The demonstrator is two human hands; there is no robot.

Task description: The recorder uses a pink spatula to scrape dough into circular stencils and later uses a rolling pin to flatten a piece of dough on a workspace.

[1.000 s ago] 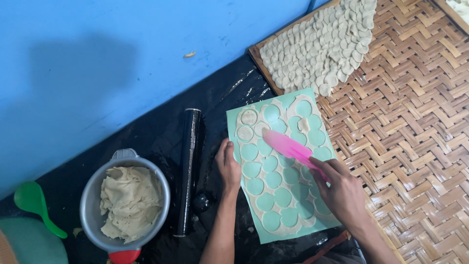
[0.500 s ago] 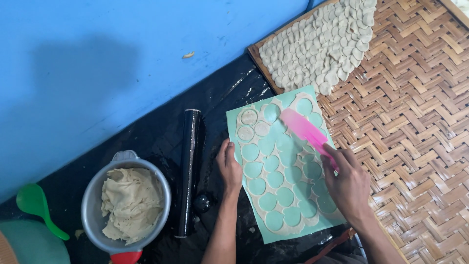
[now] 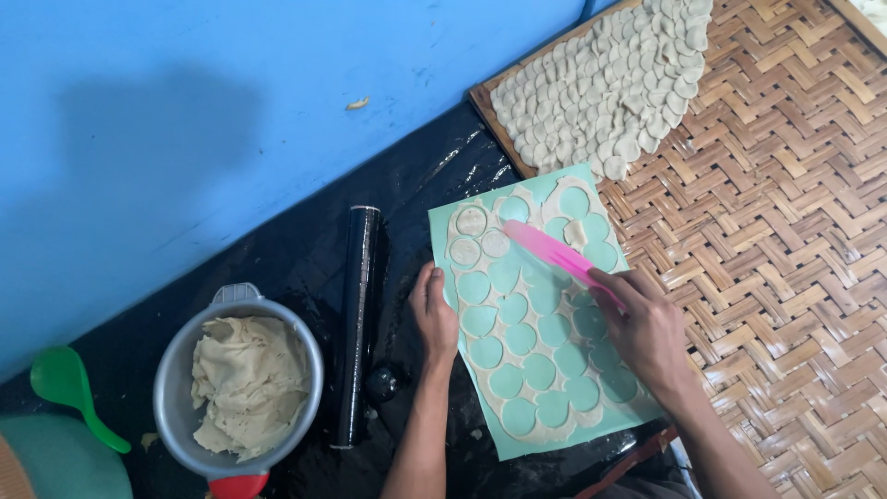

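Note:
A teal mat [image 3: 554, 430] lies on black plastic sheeting, covered by a thin dough sheet with many round holes cut out of it. Three dough rounds [image 3: 469, 222] still sit near the mat's top left corner. My right hand [image 3: 647, 328] grips a pink flat scraper [image 3: 552, 251], whose blade points up-left toward those rounds. My left hand [image 3: 434, 314] lies flat, pressing down the mat's left edge.
A black rolling pin [image 3: 358, 319] lies left of the mat. A metal pot [image 3: 176, 388] of dough scraps stands at lower left, beside a green spoon [image 3: 65, 383]. A wooden tray [image 3: 490, 115] piled with cut dough rounds rests on the woven bamboo mat [image 3: 785, 249] at upper right. A blue wall is behind.
The pink scraper swung right over the mat, then came back left toward the remaining rounds. My left hand stayed on the mat's edge.

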